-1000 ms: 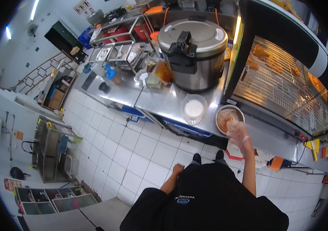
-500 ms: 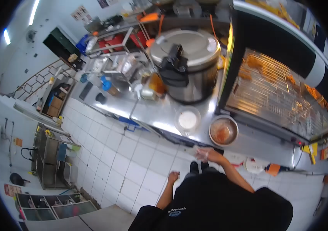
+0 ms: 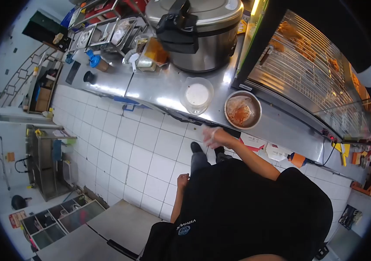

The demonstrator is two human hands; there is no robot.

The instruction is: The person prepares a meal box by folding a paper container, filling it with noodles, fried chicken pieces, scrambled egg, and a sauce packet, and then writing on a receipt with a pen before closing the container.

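Note:
My right hand (image 3: 215, 137), in a clear plastic glove, hangs over the floor just in front of the counter edge. Its fingers are loosely extended and somewhat blurred, with no object in them. Nearest to it on the counter are a metal bowl (image 3: 243, 110) with reddish sauce and crumpled clear plastic inside, and a clear container (image 3: 197, 95) with white contents. My left hand (image 3: 183, 179) is bare, low at my side, its fingers curled closed. Nothing shows in it, and it touches none of the things around.
A large lidded steel cooker (image 3: 203, 43) stands on the steel counter (image 3: 153, 89). Right of it is a glass display case (image 3: 307, 65) with fried food on racks. A blue-lidded bottle (image 3: 97, 61) stands farther left. White floor tiles (image 3: 150, 150) lie below.
The view has shifted, so the counter and its things sit higher and farther left. My right hand has moved from beside the bowl to in front of the clear container. The left stays low, closed.

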